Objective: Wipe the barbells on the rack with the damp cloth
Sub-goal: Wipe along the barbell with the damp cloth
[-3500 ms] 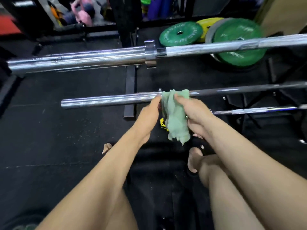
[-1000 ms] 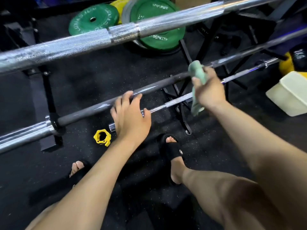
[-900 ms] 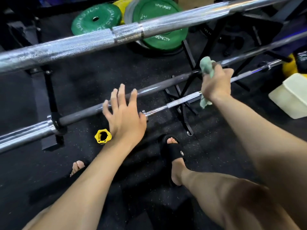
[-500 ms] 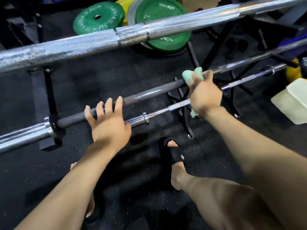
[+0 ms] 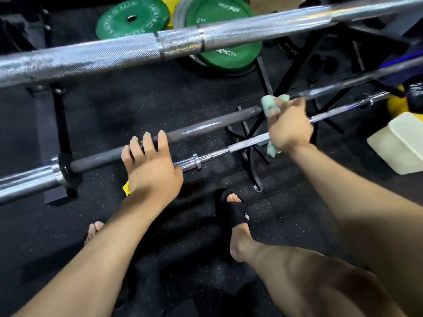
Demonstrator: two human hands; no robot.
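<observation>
The right hand [image 5: 288,124] has its fingers curled over a pale green cloth [image 5: 270,106], which is bunched around the dark middle bar [image 5: 212,125], so hand and rag are clamped onto the bar together. One end of the cloth pokes out above the knuckles and a loose tail hangs below the wrist.

The left hand [image 5: 152,165] is further left on the same bar. Its fingers are pretty straight and spread, tips draped over the top of the bar, palm down. It rests there rather than gripping; the thumb side is hidden, so I can't tell if it hooks under.

That dark bar runs from a chrome sleeve at lower left up toward the right. Just below it sits a thinner chrome bar [image 5: 247,143] with a small collar, passing behind both hands. Above everything, closest to the camera, is a thick knurled silver bar [image 5: 114,52] crossing the whole view.

On the black rubber floor [image 5: 142,99] behind are green weight plates [image 5: 132,19] with a yellow one peeking between them, black rack legs [image 5: 249,143] crossing under the bars, and a cream-coloured box [image 5: 398,143] at the right. A bit of something yellow [image 5: 126,190] shows under the left wrist. A foot in a black slide sandal [image 5: 233,211] is planted below the bars, with bare toes of the other foot at lower left.
</observation>
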